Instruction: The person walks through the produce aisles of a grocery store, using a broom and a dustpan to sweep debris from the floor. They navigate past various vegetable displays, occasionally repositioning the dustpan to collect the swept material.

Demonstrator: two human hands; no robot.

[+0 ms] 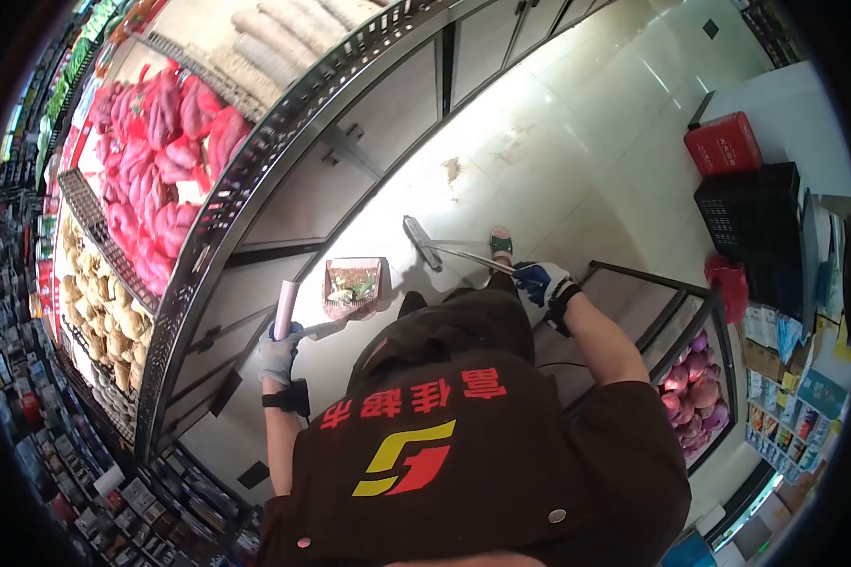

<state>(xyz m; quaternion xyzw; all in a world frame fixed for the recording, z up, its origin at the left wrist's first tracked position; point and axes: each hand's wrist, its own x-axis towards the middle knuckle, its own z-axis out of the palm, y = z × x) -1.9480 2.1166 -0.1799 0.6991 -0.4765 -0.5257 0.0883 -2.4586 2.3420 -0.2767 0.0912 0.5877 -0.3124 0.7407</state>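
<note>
My left hand [279, 352], in a grey glove, is closed around the pink handle of a long-handled dustpan [330, 308]. The pan is on the floor in front of my legs, with green scraps and brown debris [357, 283] in it. My right hand [542, 282], in a blue and white glove, grips the thin pole of a broom [465, 255]. The broom's narrow grey head [421, 244] rests on the tiles just right of the pan. Brown dirt smears [452, 170] mark the floor beyond it.
At left runs a produce stand [255, 170] with red-netted produce [156, 156] and tan roots [99, 302]. A rack of red onions [698, 387] stands close on my right. Farther right are a black crate [749, 213] and a red box [723, 144]. Pale tiles [577, 142] stretch ahead.
</note>
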